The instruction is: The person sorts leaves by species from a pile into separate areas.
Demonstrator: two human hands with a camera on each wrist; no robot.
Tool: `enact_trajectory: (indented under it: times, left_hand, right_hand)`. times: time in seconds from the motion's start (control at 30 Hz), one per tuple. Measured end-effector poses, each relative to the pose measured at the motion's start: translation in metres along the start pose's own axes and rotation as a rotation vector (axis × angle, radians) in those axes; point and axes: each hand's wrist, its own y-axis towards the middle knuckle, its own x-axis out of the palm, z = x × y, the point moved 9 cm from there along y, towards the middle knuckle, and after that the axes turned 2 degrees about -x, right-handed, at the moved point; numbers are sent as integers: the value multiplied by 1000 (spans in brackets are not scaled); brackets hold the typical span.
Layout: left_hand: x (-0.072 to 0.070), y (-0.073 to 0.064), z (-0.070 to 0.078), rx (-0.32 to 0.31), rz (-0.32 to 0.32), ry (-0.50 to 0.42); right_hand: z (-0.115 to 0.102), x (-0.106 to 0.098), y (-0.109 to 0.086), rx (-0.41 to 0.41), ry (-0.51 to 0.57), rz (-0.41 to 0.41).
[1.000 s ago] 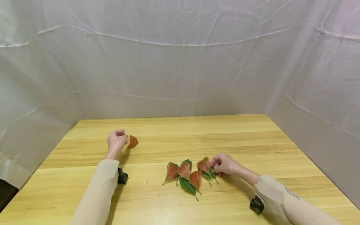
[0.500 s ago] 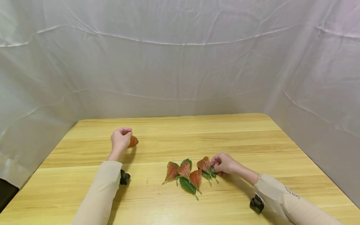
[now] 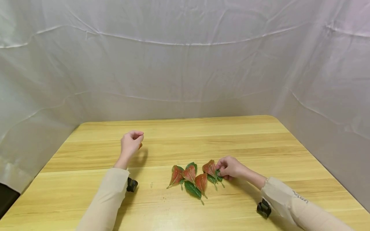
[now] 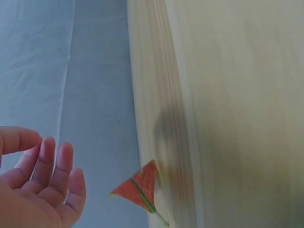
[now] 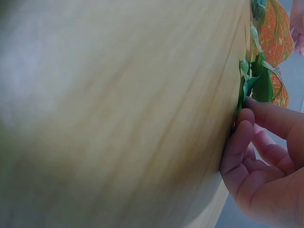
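Note:
My left hand [image 3: 131, 144] hovers above the far left of the table, thumb tip near the index fingertip and the other fingers loosely bent. Nothing shows between them. In the left wrist view a red leaf [image 4: 142, 187] with a green stem rests on the wood, apart from that hand [image 4: 42, 185]; in the head view the hand hides most of it. My right hand [image 3: 231, 167] pinches the edge of a green leaf [image 5: 243, 88] at the right end of a cluster. Red leaves [image 3: 189, 174] and green leaves [image 3: 192, 190] overlap there, stems toward me.
The wooden table [image 3: 162, 211] has a rounded far edge. Pale cloth [image 3: 185, 70] hangs behind it and along both sides. Black wrist devices sit under the left sleeve [image 3: 105, 192] and right sleeve [image 3: 284, 197]. Small specks lie near the cluster.
My left hand has moved right, passing over the lone red leaf, which stays where it was and is now mostly covered from the head view. My right hand and the cluster have kept still.

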Motion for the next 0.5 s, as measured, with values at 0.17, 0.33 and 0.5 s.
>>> enact_trajectory:
  times: [0.17,0.33,0.5]
  left_hand:
    - [7,-6,12,79,-18,51]
    - [14,-13,21,113,-30,59]
    - [24,-20,29,130,-82,64]
  right_hand:
    - [-2,0,-1,-1,-2,0]
    - [-3,1,-1,-15,1,-7]
    - [-3,1,-1,-10,-3,-6]
